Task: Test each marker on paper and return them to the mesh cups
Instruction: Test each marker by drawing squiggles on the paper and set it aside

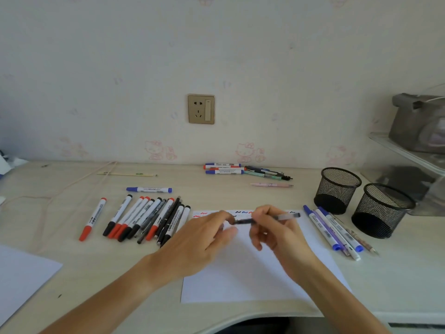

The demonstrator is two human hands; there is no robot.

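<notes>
Both hands meet over a white sheet of paper [252, 280] that carries small red, blue and black squiggles along its top edge. My right hand [277, 232] holds a slim pen with a clear barrel [287, 216], lying roughly level. My left hand [207, 239] pinches the pen's dark left end [243, 222]; whether that end is a cap I cannot tell. Two black mesh cups [337, 189] [382, 210] stand at the right. A row of red and black markers [144, 218] lies left of the paper. Several blue markers [334, 232] lie to its right.
A single blue marker [149, 189] lies behind the left row. More markers and pens [240, 171] sit by the wall under a socket [201, 109]. Another white sheet [21, 278] is at the front left, a cable [72, 186] crosses the left side, and clear shelving [409, 153] stands at the right.
</notes>
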